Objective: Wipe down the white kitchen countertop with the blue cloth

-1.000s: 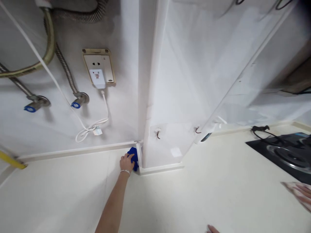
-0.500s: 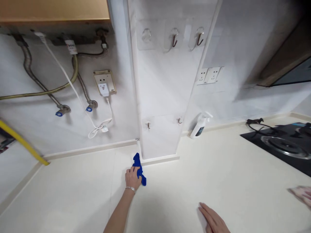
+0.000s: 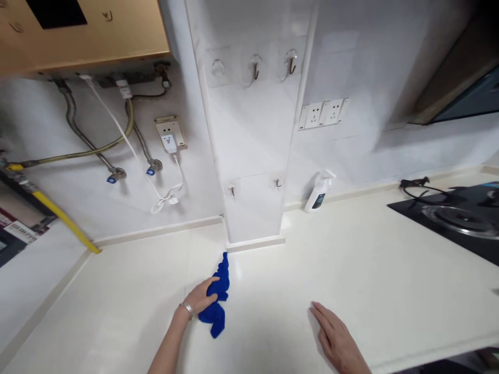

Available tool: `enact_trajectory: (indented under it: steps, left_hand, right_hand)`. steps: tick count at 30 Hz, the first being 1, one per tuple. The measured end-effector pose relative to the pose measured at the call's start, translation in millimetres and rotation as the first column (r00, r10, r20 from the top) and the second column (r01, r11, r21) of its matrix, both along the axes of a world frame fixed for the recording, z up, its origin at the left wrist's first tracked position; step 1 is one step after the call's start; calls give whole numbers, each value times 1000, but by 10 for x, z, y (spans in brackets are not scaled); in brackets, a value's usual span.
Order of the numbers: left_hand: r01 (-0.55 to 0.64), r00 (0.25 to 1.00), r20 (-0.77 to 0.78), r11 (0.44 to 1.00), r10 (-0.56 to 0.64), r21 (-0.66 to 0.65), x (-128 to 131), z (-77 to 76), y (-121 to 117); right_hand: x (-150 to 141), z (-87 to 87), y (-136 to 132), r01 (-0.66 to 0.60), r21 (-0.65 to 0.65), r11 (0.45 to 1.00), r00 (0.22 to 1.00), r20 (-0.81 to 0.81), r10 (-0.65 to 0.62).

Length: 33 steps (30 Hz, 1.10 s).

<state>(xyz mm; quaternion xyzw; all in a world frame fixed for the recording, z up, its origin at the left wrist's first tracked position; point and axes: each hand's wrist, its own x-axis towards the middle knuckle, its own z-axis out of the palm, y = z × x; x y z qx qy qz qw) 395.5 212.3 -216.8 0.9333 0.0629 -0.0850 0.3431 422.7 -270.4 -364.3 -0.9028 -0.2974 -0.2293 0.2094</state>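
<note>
The blue cloth (image 3: 222,283), clasped by the left hand (image 3: 199,298), is spread near seven o'clock from the wall ledge (image 3: 255,243); at four o'clock, well apart, the right hand (image 3: 337,337) is held empty, fingers straight. If pushed towards one o'clock, the cloth could be snagged.

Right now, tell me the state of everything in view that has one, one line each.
Left hand: gripping the blue cloth.
Blue cloth: crumpled, lying on the counter.
Right hand: fingers extended, holding nothing visible.
Spray bottle: standing upright on the counter.
White plug: pushed into the left socket.
Right-hand sockets: nothing plugged in.
Pillar hooks: nothing hanging on them.
Cooktop: no flame visible; on or off unclear.
Blue-handled valves: open or shut, cannot tell.
</note>
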Motion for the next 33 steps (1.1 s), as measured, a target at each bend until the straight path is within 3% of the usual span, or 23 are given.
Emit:
enact_trajectory:
  steps: [4, 7, 11, 14, 17, 20, 25, 28, 30, 33]
  left_hand:
    - [-241, 970, -22, 966, 244, 89, 56, -76, -111]
    - [-336, 933, -102, 937, 345, 90, 133, -131, -191]
    - [-315, 938, -193, 939, 287, -138, 130, -103, -275]
    - [-302, 947, -217, 885, 237, -355, 67, 7, -323]
    - [-330, 943, -193, 819, 270, -470, 28, 233, -290]
    - [-371, 915, -68, 763, 398, -529, 44, 589, -183]
    - [-395, 749, 143, 609, 647, -688, 165, 1259, -63]
    - [-337, 656, 188, 507, 731, -793, 264, 1483, -63]
    - [-298, 627, 185, 452, 757, -841, 306, 1460, -102]
    - [-339, 652, 117, 426, 749, -839, 244, 1127, -232]
  right_hand:
    - [9, -3, 11, -1, -2, 1000, 1000, -6, 1]
    - [8, 12, 11, 2, -10, 1000, 1000, -13, -2]
    - [4, 25, 15, 9, -8, 1000, 1000, -30, -9]
    - [11, 21, 32, 12, 8, 1000, 1000, -19, -12]
    - [25, 27, 49, 14, 16, 1000, 1000, -8, -14]
    - [33, 45, 53, 4, 28, 1000, 1000, 3, -4]
    - [27, 39, 43, 14, 37, 999, 1000, -18, -14]
    - [26, 18, 42, 18, 26, 999, 1000, -21, -18]
    - [28, 11, 43, 16, 20, 1000, 1000, -9, -16]
    - [28, 15, 45, 14, 14, 1000, 1000, 3, -14]
